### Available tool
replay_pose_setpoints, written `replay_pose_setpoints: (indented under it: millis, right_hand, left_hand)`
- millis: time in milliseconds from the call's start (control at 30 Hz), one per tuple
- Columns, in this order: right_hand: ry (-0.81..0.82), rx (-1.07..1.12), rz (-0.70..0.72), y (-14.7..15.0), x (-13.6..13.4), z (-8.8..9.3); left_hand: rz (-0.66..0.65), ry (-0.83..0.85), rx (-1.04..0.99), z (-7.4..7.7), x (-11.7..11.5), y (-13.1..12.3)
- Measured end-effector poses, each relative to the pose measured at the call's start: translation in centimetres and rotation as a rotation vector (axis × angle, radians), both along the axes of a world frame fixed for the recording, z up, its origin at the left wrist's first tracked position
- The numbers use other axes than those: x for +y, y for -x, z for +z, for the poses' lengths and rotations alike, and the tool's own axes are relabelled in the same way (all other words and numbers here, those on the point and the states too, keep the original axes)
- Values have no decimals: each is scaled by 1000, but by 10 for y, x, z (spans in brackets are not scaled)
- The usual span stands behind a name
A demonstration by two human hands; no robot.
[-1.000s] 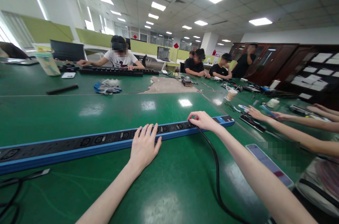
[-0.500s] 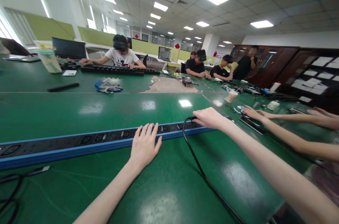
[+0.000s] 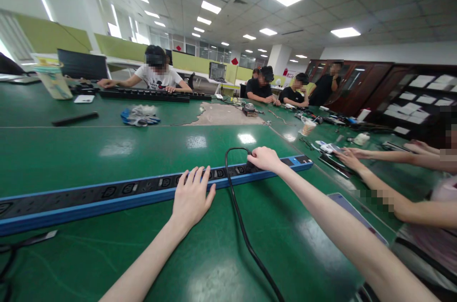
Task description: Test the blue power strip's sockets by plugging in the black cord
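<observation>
A long blue power strip (image 3: 150, 187) with a row of black sockets lies across the green table in front of me. My left hand (image 3: 191, 197) rests over its middle, palm down, fingers spread across the sockets and front edge. Toward the strip's right end, my right hand (image 3: 266, 158) is closed round the plug end of a black power cable (image 3: 240, 221). The plug sits at the socket face, mostly hidden by my fingers, so I cannot tell how deep it is. From there the cable arches left and runs down toward the table's near edge.
To the right, a co-worker's hands (image 3: 352, 157) are over small items. A tablet-like flat panel (image 3: 357, 214) lies beside my right forearm. Farther back are a drink cup (image 3: 307, 126), blue-and-white gloves (image 3: 139, 115), a dark bar (image 3: 74, 119) and a tumbler (image 3: 55, 82). More cable (image 3: 10, 264) lies at lower left.
My right hand has shifted a little left along the strip with the plug, uncovering the strip's right end. The cable's loop now bows farther left. My left hand stays on the strip.
</observation>
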State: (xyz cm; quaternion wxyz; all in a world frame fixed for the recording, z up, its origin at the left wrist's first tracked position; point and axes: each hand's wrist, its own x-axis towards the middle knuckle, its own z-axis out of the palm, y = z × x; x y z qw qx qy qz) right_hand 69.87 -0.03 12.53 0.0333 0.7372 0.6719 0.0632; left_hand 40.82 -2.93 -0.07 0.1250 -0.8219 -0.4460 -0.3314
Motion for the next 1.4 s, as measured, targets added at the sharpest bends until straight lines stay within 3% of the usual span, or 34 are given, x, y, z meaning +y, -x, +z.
replay_pose_setpoints:
  millis: [267,533,733,1100,1400]
  right_hand:
    - [0,-8,-1,-3,10,-7]
    - [-98,62,-21,-11,3,-28]
    - [72,194,-17,-16,11,-22]
    - [39,118,-44,-12,8,-31]
    - [78,-11,-15,6,14,-24]
  left_hand:
    - [-2,22,-1,1,-1,-1]
    - [-13,11,-25,0,-1,-1]
    - [-4,1,-15,1,-1,0]
    - [-8,-5,-35,1,-2,0]
    - [3,22,-13,2,-2,0]
